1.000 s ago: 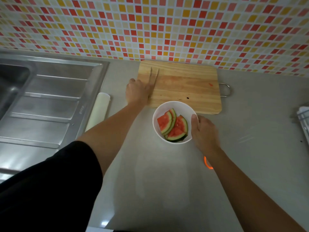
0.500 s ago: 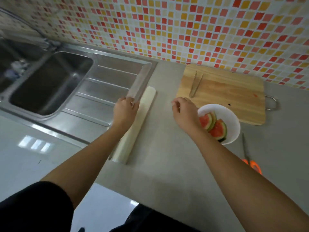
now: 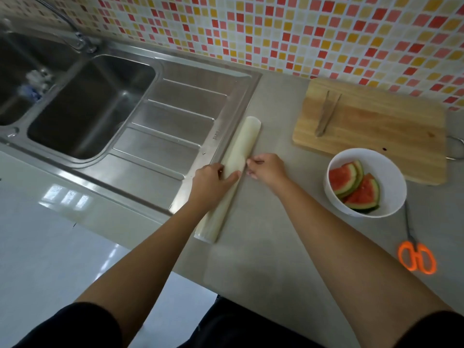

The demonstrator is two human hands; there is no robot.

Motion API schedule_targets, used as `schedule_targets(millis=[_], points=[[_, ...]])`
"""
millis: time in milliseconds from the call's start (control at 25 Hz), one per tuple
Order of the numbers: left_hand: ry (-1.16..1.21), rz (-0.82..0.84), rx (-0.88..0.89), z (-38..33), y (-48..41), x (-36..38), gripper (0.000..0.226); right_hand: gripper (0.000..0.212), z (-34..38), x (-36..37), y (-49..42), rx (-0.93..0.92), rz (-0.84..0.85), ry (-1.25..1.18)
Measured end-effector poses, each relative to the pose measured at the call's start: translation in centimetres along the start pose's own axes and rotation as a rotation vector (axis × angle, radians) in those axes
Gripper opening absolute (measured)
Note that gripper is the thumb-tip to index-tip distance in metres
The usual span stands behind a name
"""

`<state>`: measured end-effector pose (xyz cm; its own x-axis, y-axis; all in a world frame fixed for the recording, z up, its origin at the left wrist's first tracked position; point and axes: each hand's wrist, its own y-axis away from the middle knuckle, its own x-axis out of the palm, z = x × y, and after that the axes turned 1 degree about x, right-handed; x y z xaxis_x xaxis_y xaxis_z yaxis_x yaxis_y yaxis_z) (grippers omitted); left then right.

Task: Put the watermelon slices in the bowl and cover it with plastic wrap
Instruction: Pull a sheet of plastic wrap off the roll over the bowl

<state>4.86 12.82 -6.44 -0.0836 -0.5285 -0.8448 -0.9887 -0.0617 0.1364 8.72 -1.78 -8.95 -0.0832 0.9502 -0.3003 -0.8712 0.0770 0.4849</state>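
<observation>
Two bare hands met on a long, pale, translucent roll of plastic wrap lying on a grey countertop. The left hand curled its fingers over the roll near its middle, thumb laid across the top, clamping it down. Against the roll's other flank, the right hand had its fingertips bunched together, pinching at the film. Whether a loose edge was caught between them could not be told.

The roll looked light and stiff along its length, and likely to roll away unless pinned. The film itself would probably be thin, clingy and quick to fold onto itself. It would be best taken by its free edge and drawn out flat while the other hand steadied the roll's body.

Well to the right of the right fingers, apart from both hands, stood a white round bowl. It held red, green-rinded watermelon slices and was not yet covered.

Beyond the bowl lay a rectangular wooden cutting board with slim metal tongs resting on it. Nearer the person than the bowl lay orange-handled scissors.

Just left of the left fingers ran the ribbed drainer of a stainless steel sink.
</observation>
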Motion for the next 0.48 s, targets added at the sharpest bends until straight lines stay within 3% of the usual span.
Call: schedule_targets(millis=[120, 280, 480], points=[[0.040, 0.006, -0.020, 0.0, -0.2, 0.0, 0.047, 0.010, 0.1, 0.1, -0.3, 0.036, 0.017, -0.085], [0.279, 0.022, -0.053, 0.0, -0.1, -0.9, 0.039, 0.027, 1.6, -0.9, 0.7, 0.046, 0.022, -0.310], [0.453, 0.073, 0.045, -2.1, 0.3, -2.6, 0.018, 0.022, 3.3, -4.0, 2.5, 0.007, 0.082, -0.405]])
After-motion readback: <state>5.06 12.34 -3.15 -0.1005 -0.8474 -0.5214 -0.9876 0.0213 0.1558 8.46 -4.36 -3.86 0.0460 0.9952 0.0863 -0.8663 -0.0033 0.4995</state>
